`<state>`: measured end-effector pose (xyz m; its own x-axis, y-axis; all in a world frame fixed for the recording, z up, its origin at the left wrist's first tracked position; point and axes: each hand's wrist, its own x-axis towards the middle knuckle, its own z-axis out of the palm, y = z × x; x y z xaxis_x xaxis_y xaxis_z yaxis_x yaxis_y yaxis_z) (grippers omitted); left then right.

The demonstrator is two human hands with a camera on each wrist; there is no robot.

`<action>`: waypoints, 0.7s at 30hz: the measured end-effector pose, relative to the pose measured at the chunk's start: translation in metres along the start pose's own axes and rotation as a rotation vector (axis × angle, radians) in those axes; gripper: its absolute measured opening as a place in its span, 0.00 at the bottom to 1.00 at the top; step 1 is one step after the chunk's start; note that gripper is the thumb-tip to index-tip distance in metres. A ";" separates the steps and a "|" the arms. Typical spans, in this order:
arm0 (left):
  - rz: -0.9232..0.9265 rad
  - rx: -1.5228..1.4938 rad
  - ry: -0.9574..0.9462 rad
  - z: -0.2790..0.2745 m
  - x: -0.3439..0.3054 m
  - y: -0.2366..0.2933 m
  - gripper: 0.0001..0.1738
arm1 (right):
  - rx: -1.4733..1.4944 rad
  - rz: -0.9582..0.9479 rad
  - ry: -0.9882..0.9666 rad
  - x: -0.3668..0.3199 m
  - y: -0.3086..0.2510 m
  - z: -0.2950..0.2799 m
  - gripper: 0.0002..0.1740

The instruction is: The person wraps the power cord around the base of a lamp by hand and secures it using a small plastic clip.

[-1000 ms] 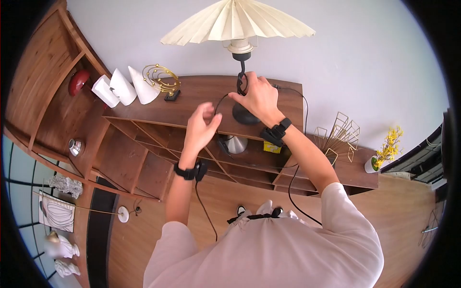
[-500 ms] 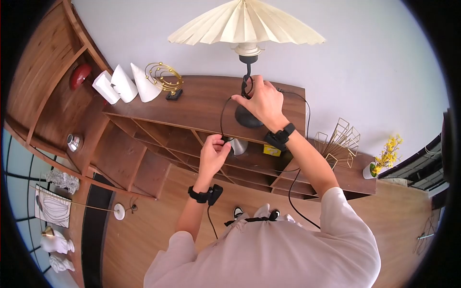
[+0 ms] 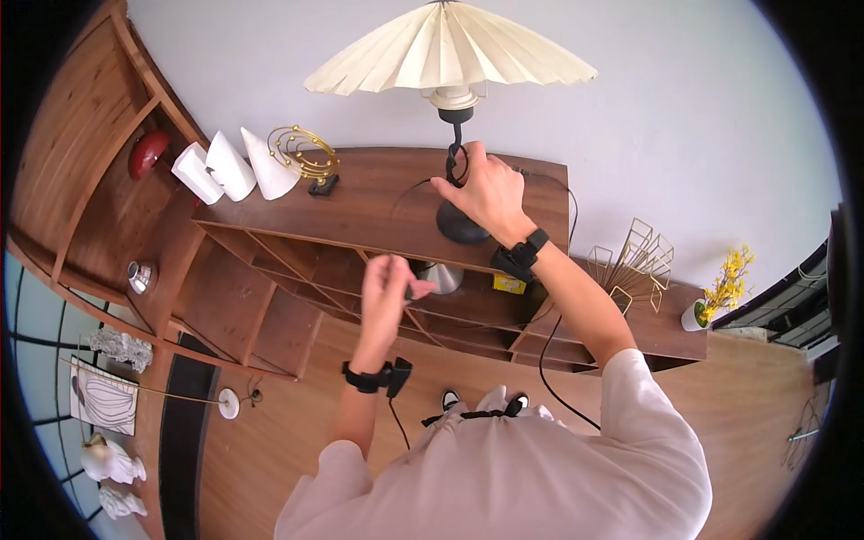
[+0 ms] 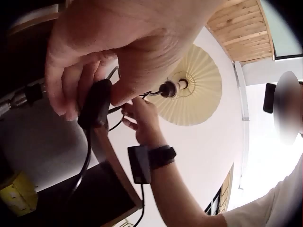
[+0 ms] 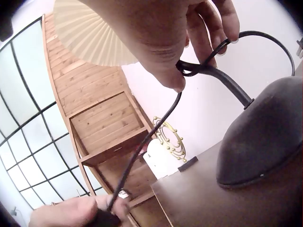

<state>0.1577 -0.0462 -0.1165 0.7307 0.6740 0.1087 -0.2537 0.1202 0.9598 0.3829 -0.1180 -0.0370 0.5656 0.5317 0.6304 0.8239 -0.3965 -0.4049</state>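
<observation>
On the shelf unit stands a lamp with a pleated cream shade [image 3: 450,54] and a round black base [image 3: 462,223]. My right hand [image 3: 490,193] grips its thin black stem [image 5: 232,87], where the black cord [image 5: 144,146] loops around it; thumb and fingers are at the loop in the right wrist view. Lower and to the left, my left hand [image 3: 385,292] is in front of the shelf's top edge. It pinches a black inline cord switch [image 4: 96,104] between thumb and fingers, with cord trailing from it. The switch is hidden by the hand in the head view.
White cone-like ornaments [image 3: 231,166] and a gold ring ornament [image 3: 304,153] stand left of the lamp. In the compartments below are a silver cone [image 3: 444,277] and a yellow box [image 3: 508,283]. A gold wire ornament [image 3: 634,261] and yellow flowers [image 3: 727,274] are at right.
My left hand has come down from above the shelf's front edge, now with the cord switch in its fingers. My right hand has stayed at the lamp stem.
</observation>
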 end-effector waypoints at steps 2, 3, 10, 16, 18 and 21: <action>-0.024 -0.089 0.090 -0.010 0.007 0.034 0.16 | -0.010 0.006 -0.019 0.001 0.000 0.001 0.31; -0.011 -0.098 0.110 -0.017 0.014 0.048 0.17 | 0.003 0.001 -0.020 0.001 0.000 0.001 0.30; 0.069 0.365 -0.012 -0.065 0.109 0.102 0.26 | 0.007 0.014 -0.041 0.002 0.002 0.003 0.28; 0.427 0.827 -0.101 -0.024 0.196 0.120 0.22 | 0.005 -0.055 -0.024 0.002 0.005 0.003 0.27; 0.420 0.878 -0.146 -0.005 0.211 0.119 0.22 | 0.030 -0.088 -0.092 0.004 0.011 0.000 0.28; 0.425 0.929 -0.236 0.011 0.232 0.109 0.22 | 0.098 -0.159 -0.233 0.007 0.019 -0.020 0.29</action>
<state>0.3064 0.1157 0.0159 0.8259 0.3583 0.4352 -0.0050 -0.7673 0.6412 0.4017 -0.1370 -0.0265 0.4124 0.7435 0.5265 0.8959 -0.2260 -0.3825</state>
